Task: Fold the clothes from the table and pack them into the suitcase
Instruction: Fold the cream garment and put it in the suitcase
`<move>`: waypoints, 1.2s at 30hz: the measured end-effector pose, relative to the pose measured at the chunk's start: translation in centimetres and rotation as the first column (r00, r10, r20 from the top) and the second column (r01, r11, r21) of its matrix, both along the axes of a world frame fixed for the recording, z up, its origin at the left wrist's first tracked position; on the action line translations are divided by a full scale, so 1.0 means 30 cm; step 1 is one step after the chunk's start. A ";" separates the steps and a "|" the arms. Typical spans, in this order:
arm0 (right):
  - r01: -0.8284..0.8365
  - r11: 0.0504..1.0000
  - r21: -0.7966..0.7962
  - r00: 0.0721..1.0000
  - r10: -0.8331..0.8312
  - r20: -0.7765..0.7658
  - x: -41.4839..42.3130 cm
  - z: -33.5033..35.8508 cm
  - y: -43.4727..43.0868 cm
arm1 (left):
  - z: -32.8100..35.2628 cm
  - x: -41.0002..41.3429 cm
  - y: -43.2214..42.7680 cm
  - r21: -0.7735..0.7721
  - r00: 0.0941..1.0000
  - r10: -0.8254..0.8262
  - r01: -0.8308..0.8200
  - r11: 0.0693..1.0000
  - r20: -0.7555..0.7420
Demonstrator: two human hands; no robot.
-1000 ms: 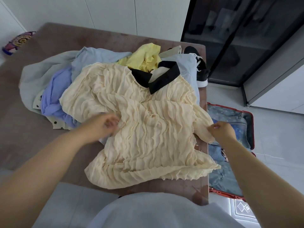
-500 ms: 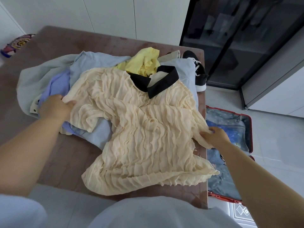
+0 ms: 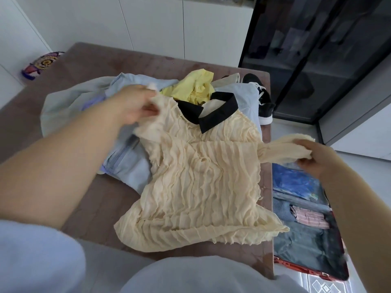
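Note:
A cream ruffled blouse [image 3: 201,182] with a black collar lies spread on the brown table [image 3: 99,204], its hem toward me. My left hand [image 3: 133,104] grips the blouse's left sleeve, bunched up near the collar. My right hand [image 3: 313,157] grips the right sleeve, pulled out sideways past the table edge. Behind the blouse sits a heap of clothes: a light blue garment [image 3: 127,159], a yellow one [image 3: 194,87] and a pale grey one [image 3: 61,106]. The open red-rimmed suitcase [image 3: 330,273] lies on the floor to the right, with folded blue and striped clothes inside.
A black and white shoe [image 3: 262,102] sits at the table's far right corner. A dark glass cabinet [image 3: 317,56] stands behind the suitcase. White cupboards line the back wall. A colourful patterned object [image 3: 42,64] lies at the far left.
My left hand moved from the blouse's left edge up toward the collar, gathering the left sleeve. My right hand pulled the right sleeve out to the right, above the suitcase.

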State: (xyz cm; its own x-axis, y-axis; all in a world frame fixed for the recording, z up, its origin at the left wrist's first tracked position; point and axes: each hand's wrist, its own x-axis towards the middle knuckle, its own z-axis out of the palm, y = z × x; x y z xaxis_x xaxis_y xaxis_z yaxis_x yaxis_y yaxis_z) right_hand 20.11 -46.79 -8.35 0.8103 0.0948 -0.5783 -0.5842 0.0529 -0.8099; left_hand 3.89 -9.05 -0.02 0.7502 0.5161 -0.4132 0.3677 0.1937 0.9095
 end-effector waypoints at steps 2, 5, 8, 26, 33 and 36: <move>0.073 0.994 0.076 0.997 -0.075 0.027 0.013 0.017 0.013 | -0.018 0.067 -0.096 -0.026 0.986 -0.163 0.162 0.986 -0.026; 0.067 0.990 0.126 0.996 -0.075 0.056 0.024 0.052 0.015 | -0.106 0.112 -0.111 0.344 0.938 -0.223 0.309 0.887 -0.267; 0.056 0.977 0.208 0.993 -0.076 0.091 0.015 0.105 0.017 | -0.186 0.097 -0.031 0.754 0.933 0.093 0.220 0.619 -0.348; -0.669 0.455 -0.588 0.439 0.880 0.182 -0.363 0.072 0.585 | -0.227 0.038 0.165 0.297 0.996 0.076 -0.085 0.951 0.043; -0.234 0.701 -0.673 0.777 0.551 0.304 -0.124 -0.046 0.404 | -0.282 -0.009 0.230 0.317 0.991 0.122 -0.101 0.943 -0.047; -0.273 0.733 -0.623 0.877 0.456 0.151 -0.039 -0.045 0.403 | -0.262 0.017 0.227 0.271 0.986 0.139 -0.111 0.956 -0.088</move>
State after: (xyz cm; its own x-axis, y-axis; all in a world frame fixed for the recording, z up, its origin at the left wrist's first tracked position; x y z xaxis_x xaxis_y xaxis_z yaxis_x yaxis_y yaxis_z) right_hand 18.95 -34.69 -9.70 0.9131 0.1464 -0.3807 -0.2075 -0.6369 -0.7425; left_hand 4.40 -2.23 -7.87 0.6323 0.7044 -0.3225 0.4523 0.0023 0.8919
